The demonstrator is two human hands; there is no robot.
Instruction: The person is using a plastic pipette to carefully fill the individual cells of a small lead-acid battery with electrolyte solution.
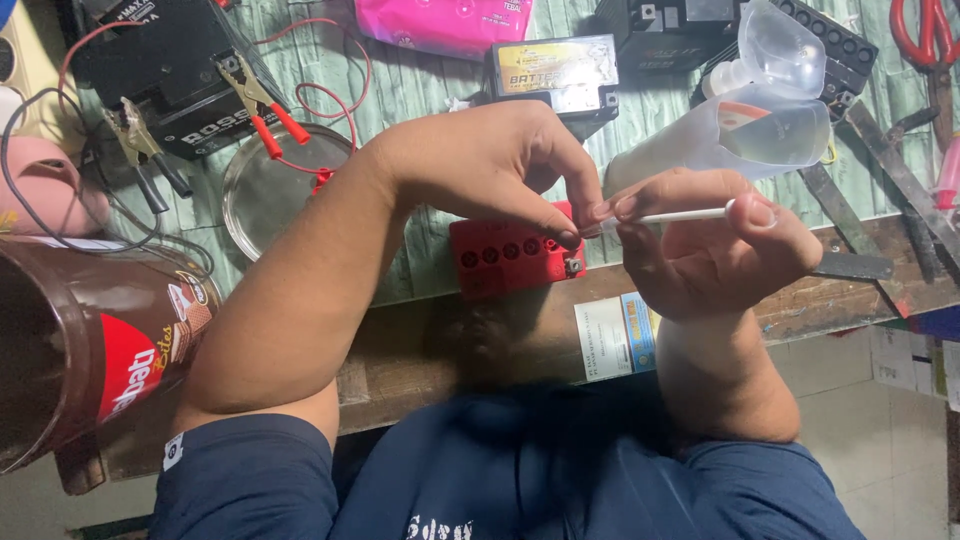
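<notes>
Head view looks straight down on a cluttered workbench [420, 330] with a worn wooden front edge and a pale green planked top. Biggest thing at the near left is a brown cylindrical snack tin [90, 350], lying tilted at the bench corner. Up at the far left sits a black battery [170, 80] with red-handled clamps [265, 110] and a loop of red wire [345, 70] trailing off it, and just beside that a round clear glass dish [270, 185].

Along the far edge there's a pink packet [445, 22], a small black battery with a yellow label [555, 75], and a translucent plastic bottle [735, 135] with clear liquid in it, lying just behind the hands. Red-handled scissors [925, 30] show at the top right, with dark metal tools [890, 170] below them.

Centre stage now: a small red battery [510, 255] rests on the bench, row of round ports facing up, partly hidden by the hands. The left hand [490, 160] is closed in a pinch, thumb and forefinger meeting at one end of a thin white tube [665, 216], right over the red battery's right end. The right hand [710, 245] is curled around the tube's other end, gripping it between fingers and thumb, so the tube is level between both hands.
</notes>
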